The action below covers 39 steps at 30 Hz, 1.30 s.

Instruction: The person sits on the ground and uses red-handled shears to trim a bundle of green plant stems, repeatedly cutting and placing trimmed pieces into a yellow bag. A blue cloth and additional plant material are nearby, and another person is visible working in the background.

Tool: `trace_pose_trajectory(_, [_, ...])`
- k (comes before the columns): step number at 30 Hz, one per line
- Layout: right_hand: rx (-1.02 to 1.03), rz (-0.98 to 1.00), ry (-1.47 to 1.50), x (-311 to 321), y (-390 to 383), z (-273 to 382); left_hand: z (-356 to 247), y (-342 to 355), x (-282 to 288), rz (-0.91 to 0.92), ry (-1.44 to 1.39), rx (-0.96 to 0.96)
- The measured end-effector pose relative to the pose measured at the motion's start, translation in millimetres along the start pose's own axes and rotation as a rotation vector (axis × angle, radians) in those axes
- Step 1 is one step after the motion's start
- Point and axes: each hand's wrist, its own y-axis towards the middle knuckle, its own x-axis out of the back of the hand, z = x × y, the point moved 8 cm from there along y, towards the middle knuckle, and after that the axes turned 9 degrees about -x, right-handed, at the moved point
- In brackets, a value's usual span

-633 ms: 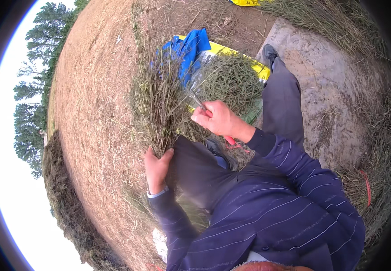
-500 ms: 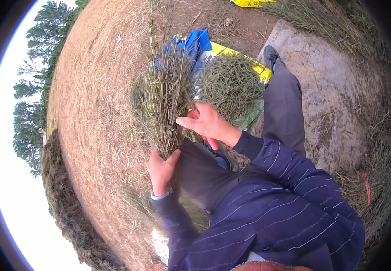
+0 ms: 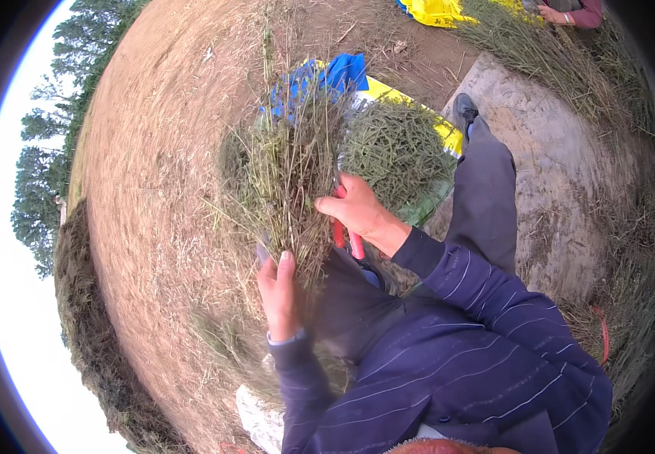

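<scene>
A thick bundle of dry greenish-brown stalks (image 3: 286, 170) rises in front of me, its brushy tops pointing away. My left hand (image 3: 278, 299) grips its lower end, thumb on the near side. Against the bundle's right side is my right hand (image 3: 361, 216), closed round pruning shears with red handles (image 3: 355, 244). The two handles stand apart, while the blades are mostly hidden among the stalks. Just beyond the right hand, a heap of short cut stems (image 3: 396, 151) lies on a yellow, white and green sheet (image 3: 449, 135).
Blue cloth (image 3: 346, 73) lies behind the bundle. My outstretched leg (image 3: 483, 197) rests along a dusty slab (image 3: 547, 181). Long stalks (image 3: 547, 64) are piled at the far right, where a co-worker's hand (image 3: 553, 14) shows near a yellow sack (image 3: 437, 10). A red strip (image 3: 604, 337) lies at right.
The view has shifted slightly. The shears' red handles show wider apart, and my left thumb sits differently on the stalks. A co-worker's hand and sleeve have appeared at the far right.
</scene>
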Motion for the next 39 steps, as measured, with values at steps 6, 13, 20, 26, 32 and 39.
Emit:
trace_pose_trajectory(6, [0.005,0.034,0.092,1.5,-8.0,-12.6,6.9,0.1,15.1,-0.089,-0.002,-0.09])
trace_pose_trajectory(13, [-0.018,0.062,0.0,-1.5,-27.1,-6.9,-0.8,2.6,26.2,-0.211,0.048,-0.169])
trace_pose_trajectory(20, [-0.039,0.104,0.129,-5.3,-30.5,-22.4,-5.0,-0.5,39.6,-0.281,0.058,-0.156])
trace_pose_trajectory(26, [-0.051,0.14,0.152,-3.7,-29.1,-24.9,-2.6,-3.5,38.3,-0.226,0.148,-0.145])
trace_pose_trajectory(32, [-0.068,0.161,0.121,0.7,-30.0,-32.6,-13.3,-12.3,27.1,-0.322,0.028,-0.164])
trace_pose_trajectory(39, [-0.107,0.15,0.208,3.2,-26.6,-46.4,6.0,-6.3,48.2,-0.302,0.178,-0.225])
